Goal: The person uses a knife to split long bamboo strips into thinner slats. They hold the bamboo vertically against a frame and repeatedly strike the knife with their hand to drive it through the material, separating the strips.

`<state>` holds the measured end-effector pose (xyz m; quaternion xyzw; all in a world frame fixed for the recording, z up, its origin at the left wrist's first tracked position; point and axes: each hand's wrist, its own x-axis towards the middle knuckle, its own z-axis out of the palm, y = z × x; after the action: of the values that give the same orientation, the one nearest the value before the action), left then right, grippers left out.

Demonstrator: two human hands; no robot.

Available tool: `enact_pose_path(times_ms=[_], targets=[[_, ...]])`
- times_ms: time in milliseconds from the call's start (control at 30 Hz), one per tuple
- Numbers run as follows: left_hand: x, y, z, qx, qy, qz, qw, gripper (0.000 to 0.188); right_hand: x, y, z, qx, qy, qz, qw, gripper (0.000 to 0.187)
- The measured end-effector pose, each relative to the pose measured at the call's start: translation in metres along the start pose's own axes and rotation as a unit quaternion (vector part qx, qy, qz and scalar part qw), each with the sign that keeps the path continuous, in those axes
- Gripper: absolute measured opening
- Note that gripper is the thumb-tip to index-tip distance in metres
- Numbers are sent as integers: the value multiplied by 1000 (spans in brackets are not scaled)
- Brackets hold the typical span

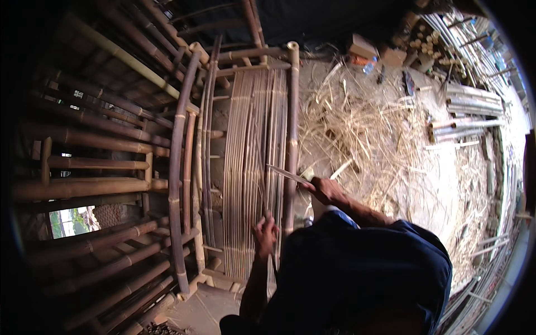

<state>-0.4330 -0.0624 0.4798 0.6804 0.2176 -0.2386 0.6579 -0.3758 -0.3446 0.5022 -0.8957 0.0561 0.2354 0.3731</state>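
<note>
A long-bladed knife (286,174) extends over the bamboo slats (240,167), held fast in the fingers of the right hand (328,191). Lower in view, the left hand's (264,233) fingers, blurred, seem closed around a thin dark bamboo strip (264,192); pale shavings (357,131) lie heaped to the right.

Open above slats (243,167), pole (293,128) alongside right

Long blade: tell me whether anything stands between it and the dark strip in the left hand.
Nothing visible does. The long blade in the right hand crosses over the bamboo rail, and its tip appears beside the dark strip in the left hand; contact can't be told.
</note>
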Motion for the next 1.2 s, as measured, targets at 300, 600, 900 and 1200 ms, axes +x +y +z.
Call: enact_pose_path(times_ms=[300,600,900,1200], targets=[[-20,91,39,48,31,98,994,52,-25,-51,15,-69,-14,-313,947,68],[-7,149,87,41,19,117,992,48,6,-46,-44,-29,181,-350,918,64],[-87,162,124,218,-90,230,944,57,112,10,-218,-17,246,-178,953,72],[-143,159,120,208,-66,124,968,57,142,40,-265,-39,329,-233,914,70]])
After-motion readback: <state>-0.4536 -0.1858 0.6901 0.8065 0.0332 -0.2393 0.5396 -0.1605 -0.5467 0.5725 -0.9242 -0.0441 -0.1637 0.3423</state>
